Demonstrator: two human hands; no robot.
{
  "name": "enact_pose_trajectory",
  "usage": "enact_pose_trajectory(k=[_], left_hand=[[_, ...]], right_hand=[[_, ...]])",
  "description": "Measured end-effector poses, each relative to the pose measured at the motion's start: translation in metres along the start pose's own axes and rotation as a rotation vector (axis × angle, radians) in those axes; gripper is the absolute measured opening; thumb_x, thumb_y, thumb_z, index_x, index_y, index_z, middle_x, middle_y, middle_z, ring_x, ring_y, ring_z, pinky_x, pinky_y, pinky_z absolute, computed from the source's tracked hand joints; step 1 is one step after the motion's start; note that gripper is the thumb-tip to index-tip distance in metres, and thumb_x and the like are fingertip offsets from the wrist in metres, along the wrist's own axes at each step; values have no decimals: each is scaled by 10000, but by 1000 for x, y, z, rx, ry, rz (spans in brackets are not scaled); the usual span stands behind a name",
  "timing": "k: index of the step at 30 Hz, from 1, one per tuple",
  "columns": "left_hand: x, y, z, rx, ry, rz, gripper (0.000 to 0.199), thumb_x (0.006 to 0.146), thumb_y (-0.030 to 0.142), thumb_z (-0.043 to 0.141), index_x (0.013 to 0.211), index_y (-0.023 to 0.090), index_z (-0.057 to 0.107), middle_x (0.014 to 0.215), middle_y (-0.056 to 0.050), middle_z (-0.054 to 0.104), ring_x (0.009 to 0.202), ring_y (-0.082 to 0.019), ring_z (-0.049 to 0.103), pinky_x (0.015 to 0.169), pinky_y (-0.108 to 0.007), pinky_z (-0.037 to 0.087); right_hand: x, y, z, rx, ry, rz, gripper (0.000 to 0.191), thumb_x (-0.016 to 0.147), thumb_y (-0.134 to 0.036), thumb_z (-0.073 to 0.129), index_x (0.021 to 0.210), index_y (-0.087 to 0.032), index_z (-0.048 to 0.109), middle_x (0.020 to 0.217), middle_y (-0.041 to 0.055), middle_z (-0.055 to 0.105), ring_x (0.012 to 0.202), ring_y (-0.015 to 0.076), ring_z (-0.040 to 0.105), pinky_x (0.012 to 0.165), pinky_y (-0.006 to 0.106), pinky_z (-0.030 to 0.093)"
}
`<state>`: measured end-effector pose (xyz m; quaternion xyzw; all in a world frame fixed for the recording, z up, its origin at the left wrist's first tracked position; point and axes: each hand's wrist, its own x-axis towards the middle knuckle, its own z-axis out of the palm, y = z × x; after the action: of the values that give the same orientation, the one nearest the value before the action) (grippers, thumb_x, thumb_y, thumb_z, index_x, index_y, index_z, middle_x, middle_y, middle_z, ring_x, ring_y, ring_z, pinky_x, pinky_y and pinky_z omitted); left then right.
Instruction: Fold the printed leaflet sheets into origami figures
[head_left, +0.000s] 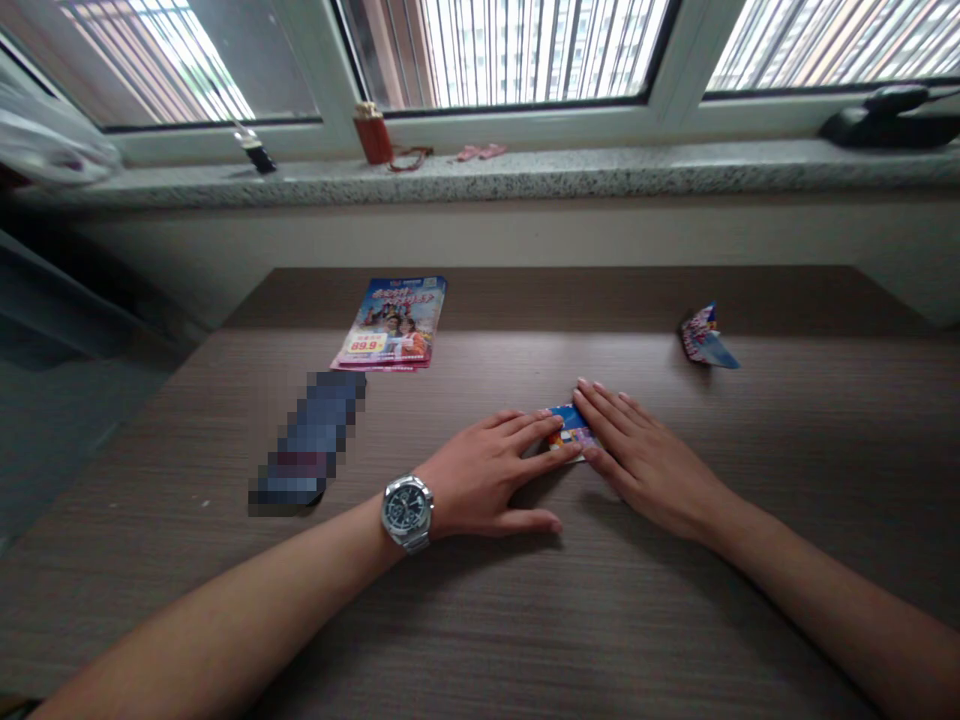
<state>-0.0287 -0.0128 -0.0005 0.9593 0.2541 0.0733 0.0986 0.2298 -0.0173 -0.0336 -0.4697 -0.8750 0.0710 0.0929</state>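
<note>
A small piece of folded colourful paper point(574, 430), blue with a printed picture, lies flat on the brown table. My left hand point(502, 470), with a silver watch at the wrist, rests its fingertips on the paper's left part; its thumb is stretched out apart from the fingers. From the right, my right hand point(649, 455) lies flat with its fingers extended over the paper's right edge. The fingers of both hands cover parts of the paper.
On the table point(480, 620) are a stack of printed flyers point(394, 325) and a pixelated dark object point(311, 440) at left, and a folded paper shape point(706, 338) at right. A red container point(373, 135) stands on the windowsill point(600, 172).
</note>
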Motion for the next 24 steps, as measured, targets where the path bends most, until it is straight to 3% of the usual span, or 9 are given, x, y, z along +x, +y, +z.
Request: enact_pose_trajectory(k=[6,10,18,24], left_hand=[[-2,2,3,13,10,-15,782,924,713,464,1563,286,316,1627,-139,310,1486,-311,333,1208,-550,204],[-3,2,3,14,2,-22,755,934,714,437,1554,295,333,1638,-136,285,1501,-310,305,1214,-576,140],[-2,4,-3,26,-37,-6,734,952,669,457,1562,282,329,1642,-151,264,1503,-334,295,1213,-570,177],[-4,2,-5,2,-22,32,706,937,658,505,1527,285,402,1557,-118,430,1481,-315,340,1225,-521,217]], right_hand=[[3,-5,-3,5,59,-50,671,1051,-494,309,1619,-176,146,1677,99,170,1545,214,151,1250,477,213],[6,-10,0,-20,16,-106,712,1041,-522,335,1621,-177,109,1672,91,182,1545,203,142,1252,463,212],[6,-10,3,-44,-16,-101,747,1020,-578,350,1615,-173,154,1669,76,183,1542,206,157,1257,453,207],[6,-12,1,-24,-13,-95,738,1020,-575,353,1620,-205,135,1668,73,189,1539,212,172,1252,459,213]])
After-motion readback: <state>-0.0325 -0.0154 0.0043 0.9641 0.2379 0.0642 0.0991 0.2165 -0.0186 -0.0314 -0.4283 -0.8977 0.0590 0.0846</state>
